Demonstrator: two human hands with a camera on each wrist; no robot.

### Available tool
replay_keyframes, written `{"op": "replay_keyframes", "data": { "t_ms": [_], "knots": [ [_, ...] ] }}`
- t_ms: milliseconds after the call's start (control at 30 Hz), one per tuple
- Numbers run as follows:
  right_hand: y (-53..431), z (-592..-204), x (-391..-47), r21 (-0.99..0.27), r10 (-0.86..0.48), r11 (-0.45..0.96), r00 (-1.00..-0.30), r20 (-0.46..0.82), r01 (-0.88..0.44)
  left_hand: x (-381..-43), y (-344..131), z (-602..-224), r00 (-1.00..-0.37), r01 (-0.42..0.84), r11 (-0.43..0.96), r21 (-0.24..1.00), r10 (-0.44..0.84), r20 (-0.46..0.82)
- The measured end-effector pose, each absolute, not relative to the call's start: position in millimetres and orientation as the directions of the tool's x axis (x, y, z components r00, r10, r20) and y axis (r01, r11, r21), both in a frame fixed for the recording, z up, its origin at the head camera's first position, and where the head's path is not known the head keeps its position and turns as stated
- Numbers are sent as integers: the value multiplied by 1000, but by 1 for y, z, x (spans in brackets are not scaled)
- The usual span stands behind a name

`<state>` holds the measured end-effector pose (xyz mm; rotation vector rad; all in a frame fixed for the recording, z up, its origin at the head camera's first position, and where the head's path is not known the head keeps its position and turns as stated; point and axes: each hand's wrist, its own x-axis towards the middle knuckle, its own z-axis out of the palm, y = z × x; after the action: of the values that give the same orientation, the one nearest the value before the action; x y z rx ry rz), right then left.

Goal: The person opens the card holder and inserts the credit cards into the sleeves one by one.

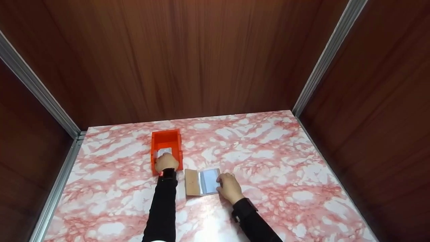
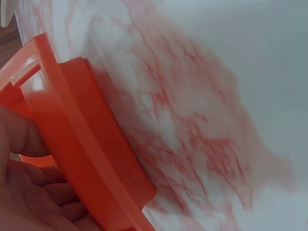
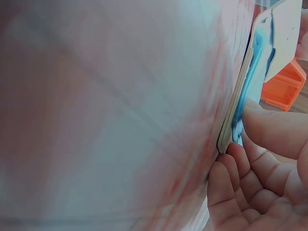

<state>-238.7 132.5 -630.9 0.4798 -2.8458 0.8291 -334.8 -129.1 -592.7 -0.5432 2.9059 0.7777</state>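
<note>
While the head camera is looking down on a pink-and-white marbled table (image 1: 262,151), an orange bin (image 1: 166,137) is standing near its far edge, closer to the left edge than the right. The left hand (image 1: 167,163) is reaching into the bin, a pale packet (image 1: 165,151) lying just beyond its knuckles. Farther from that far edge, midway between the left and right edges, a tan folder with blue-tinted clear sleeves (image 1: 209,181) is lying open, and the right hand (image 1: 230,189) is pinching its right side. From the left wrist, curled fingers are disappearing behind the bin's wall; whether they are gripping the packet, I cannot tell. From the right wrist, the thumb is pressing on the sleeves, the fingertips are meeting the cover's edge, and the bin is showing behind.
</note>
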Motion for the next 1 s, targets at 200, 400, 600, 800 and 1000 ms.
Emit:
{"op": "replay_keyframes", "data": {
  "t_ms": [200,400,600,800,1000],
  "knots": [
    [133,-629,-239,-489,-276,795,-932,235,-359,-336,-130,-589,-937,-348,801,487,-296,-183],
    [131,-627,-237,-506,-271,797,-944,190,-331,-337,-130,-595,-937,-348,816,462,-299,-179],
    [130,-625,-237,-504,-269,795,-941,206,-337,-339,-128,-594,-936,-352,802,483,-303,-177],
    [131,-627,-237,-502,-265,797,-941,210,-336,-338,-129,-590,-940,-340,795,503,-291,-176],
    [131,-629,-238,-497,-262,802,-943,205,-331,-338,-128,-591,-948,-318,786,530,-278,-156]
  ]
}}
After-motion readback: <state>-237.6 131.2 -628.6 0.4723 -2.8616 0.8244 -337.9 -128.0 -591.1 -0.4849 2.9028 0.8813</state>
